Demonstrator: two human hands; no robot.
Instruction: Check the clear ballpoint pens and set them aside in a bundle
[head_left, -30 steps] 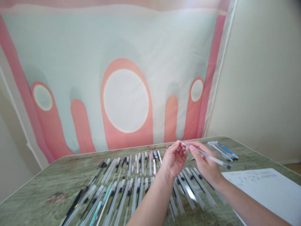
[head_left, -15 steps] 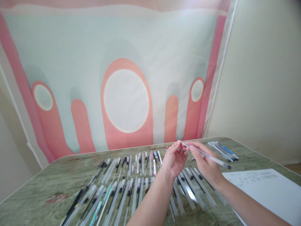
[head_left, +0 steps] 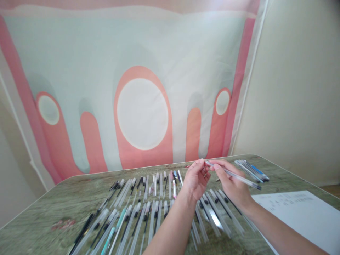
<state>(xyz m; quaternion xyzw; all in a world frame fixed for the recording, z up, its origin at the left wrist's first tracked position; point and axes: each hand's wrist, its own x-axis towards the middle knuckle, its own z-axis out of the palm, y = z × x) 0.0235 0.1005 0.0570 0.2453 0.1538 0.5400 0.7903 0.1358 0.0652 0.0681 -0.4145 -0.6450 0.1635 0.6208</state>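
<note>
Between my two hands is a translucent pen (head_left: 245, 180) with a dark end cap, raised above the table and slanting down to the right. My right hand (head_left: 232, 182) grips its barrel between thumb and fingers. The fingertips of my left hand (head_left: 197, 177) pinch together at the pen's far tip; what sits in that pinch is too small to make out. Below my forearms lie rows of pen parts: clear barrels (head_left: 135, 226), dark refills and caps. A teal pen (head_left: 108, 241) and a white and pink pen (head_left: 174, 188) lie among them.
A bundle of finished-looking pens (head_left: 252, 171), some blue, lies at the back right. A white paper sheet (head_left: 302, 216) with handwriting covers the table's right side. The wood-patterned table (head_left: 34, 216) meets a hanging pink and grey cloth (head_left: 101, 53) behind.
</note>
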